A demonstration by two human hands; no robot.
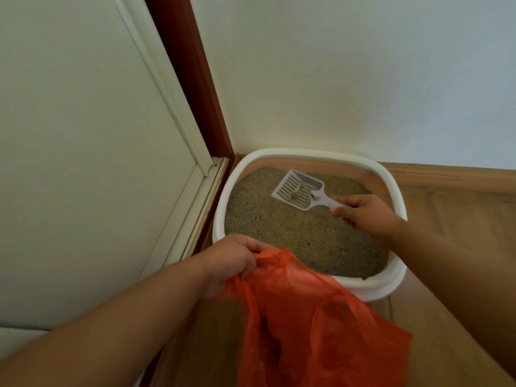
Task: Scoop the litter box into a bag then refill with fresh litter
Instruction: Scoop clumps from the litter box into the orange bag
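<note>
We were mid-scoop: our right hand gripped the scoop over the litter box in the far corner, our left hand clutched the orange bag nearby, so carrying the scoop across seemed next.

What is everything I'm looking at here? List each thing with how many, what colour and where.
White plastic litter box: one, white rim with tan inner wall, on the floor in the room corner.
Sandy grey-brown litter: one bed, fills the box.
Pale grey slotted plastic scoop: one, over the litter at the far side, a small clump in it.
Orange thin plastic bag: one, hanging at the box's near rim.
Wooden floor: one, light brown, under and right of the box.
Wall: one, off-white, behind the box.
Door: one, cream panel with a dark red frame, on the left.
Left hand: one, grips the bag's edge.
Right hand: one, holds the scoop's handle.
</note>
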